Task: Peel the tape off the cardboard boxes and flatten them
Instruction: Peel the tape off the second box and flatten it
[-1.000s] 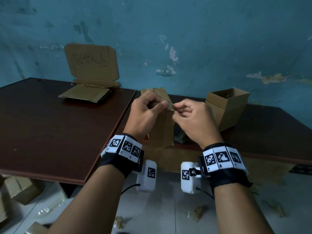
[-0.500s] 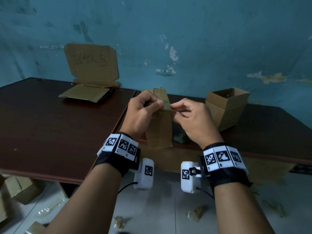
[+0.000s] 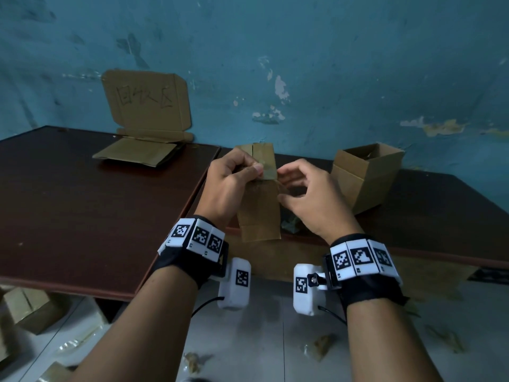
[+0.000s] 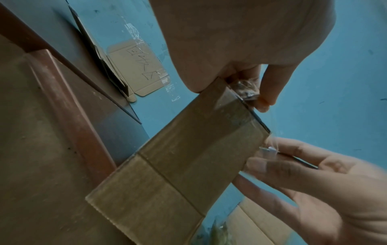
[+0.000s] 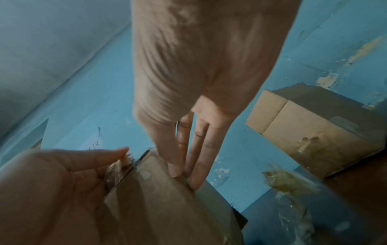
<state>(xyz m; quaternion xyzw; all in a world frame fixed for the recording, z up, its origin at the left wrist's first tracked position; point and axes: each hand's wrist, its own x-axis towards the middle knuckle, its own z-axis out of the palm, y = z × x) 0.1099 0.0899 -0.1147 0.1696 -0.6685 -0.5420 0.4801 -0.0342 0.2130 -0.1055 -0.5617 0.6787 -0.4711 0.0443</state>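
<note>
A flattened cardboard box point(image 3: 259, 213) stands upright above the gap between two dark tables. My left hand point(image 3: 248, 172) grips its upper part, with the thumb pressed on a strip of clear tape point(image 3: 268, 168). In the left wrist view a crumpled wad of peeled tape point(image 4: 245, 90) sits between that hand's fingers and the box point(image 4: 188, 157). My right hand point(image 3: 289, 186) is at the box's right edge. Its fingers point(image 5: 194, 165) lie nearly straight against the cardboard point(image 5: 159, 207) and pinch nothing I can see.
An open cardboard box point(image 3: 366, 177) stands on the right table. Flattened cardboard point(image 3: 135, 155) lies at the back of the left table point(image 3: 82, 210), under a cardboard sign point(image 3: 146, 102) on the wall. A tape wad point(image 3: 292, 226) lies near the table edge. More boxes point(image 3: 30, 310) and tape scraps point(image 3: 319, 346) are on the floor.
My right hand has released its pinch at the box's top and opened its fingers. The left thumb has slid onto the tape. The box has turned a little more upright.
</note>
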